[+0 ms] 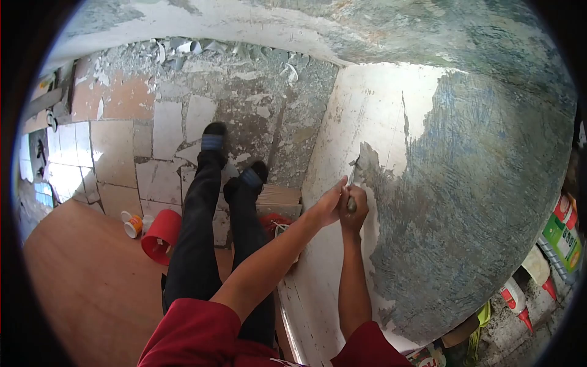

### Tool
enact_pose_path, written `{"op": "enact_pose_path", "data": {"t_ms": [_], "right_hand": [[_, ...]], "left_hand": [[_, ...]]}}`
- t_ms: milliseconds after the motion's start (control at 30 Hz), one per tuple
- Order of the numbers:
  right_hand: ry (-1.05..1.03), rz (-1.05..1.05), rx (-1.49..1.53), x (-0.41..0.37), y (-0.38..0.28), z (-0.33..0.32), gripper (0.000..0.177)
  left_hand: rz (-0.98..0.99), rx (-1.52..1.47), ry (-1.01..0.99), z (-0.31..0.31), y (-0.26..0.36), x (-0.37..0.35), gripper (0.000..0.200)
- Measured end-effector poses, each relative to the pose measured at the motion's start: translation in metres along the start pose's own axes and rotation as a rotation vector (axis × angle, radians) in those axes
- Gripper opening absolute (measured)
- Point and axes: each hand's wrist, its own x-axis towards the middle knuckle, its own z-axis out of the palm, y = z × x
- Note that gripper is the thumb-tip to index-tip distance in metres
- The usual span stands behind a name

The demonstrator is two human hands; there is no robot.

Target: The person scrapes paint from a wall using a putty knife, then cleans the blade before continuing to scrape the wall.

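Note:
My right hand (354,211) is wrapped round the handle of a scraper (351,175), whose blade touches the wall at the edge of the white paint. Close beside it, my left hand (331,203) has its fingers pressed against the tool near the blade. White paint (367,110) covers the wall's left part, and rough grey-blue bared surface (465,214) spreads to the right. A small curled flake shows at the blade's tip.
A red bucket (162,237) and an orange-and-white tub (132,227) stand at the left near my legs. Paint debris (269,110) litters the tiled floor (113,153). Bottles with red caps (516,301) and a green container (564,241) are at the right.

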Motion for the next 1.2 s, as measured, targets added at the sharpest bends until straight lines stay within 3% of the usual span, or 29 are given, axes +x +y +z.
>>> {"op": "enact_pose_path", "data": {"t_ms": [100,200,300,367,433,467,567,733,867,967,1200], "right_hand": [[-0.031,0.043,-0.205,-0.026,-0.023,-0.007,0.009],[0.02,0.232,-0.223,-0.048,-0.047,-0.006,0.012],[0.124,0.552,-0.151,-0.063,-0.051,-0.008,0.018],[0.182,0.77,-0.122,-0.059,-0.054,-0.012,0.022],[-0.022,0.929,0.007,-0.055,-0.047,-0.022,0.032],[-0.125,1.005,0.075,-0.052,-0.044,-0.026,0.037],[-0.182,0.643,-0.017,-0.04,-0.044,-0.028,0.045],[-0.242,0.785,-0.053,-0.012,-0.053,-0.026,0.048],[-0.207,0.869,-0.008,0.0,-0.046,-0.014,0.047],[-0.155,0.764,-0.019,-0.002,-0.033,0.003,0.048],[-0.02,0.781,0.027,0.005,-0.018,0.042,0.05]], "left_hand": [[-0.163,0.153,0.111,-0.006,0.009,0.001,0.043],[-0.018,0.402,0.209,0.008,0.002,-0.008,0.016],[-0.062,0.545,0.093,-0.001,-0.014,-0.007,0.044],[-0.052,0.448,0.091,-0.005,-0.023,-0.006,0.035],[-0.091,0.355,0.099,-0.008,-0.024,-0.004,0.03],[-0.031,0.46,0.153,-0.008,-0.026,-0.001,0.028],[0.083,0.694,0.226,0.0,-0.028,0.004,0.028],[0.114,0.711,0.134,0.002,-0.016,0.017,0.033],[0.073,0.792,0.195,-0.005,-0.006,0.04,0.034],[0.051,0.84,0.184,-0.007,0.01,0.044,0.034],[-0.018,0.944,0.233,-0.006,0.047,0.052,0.033]]}}
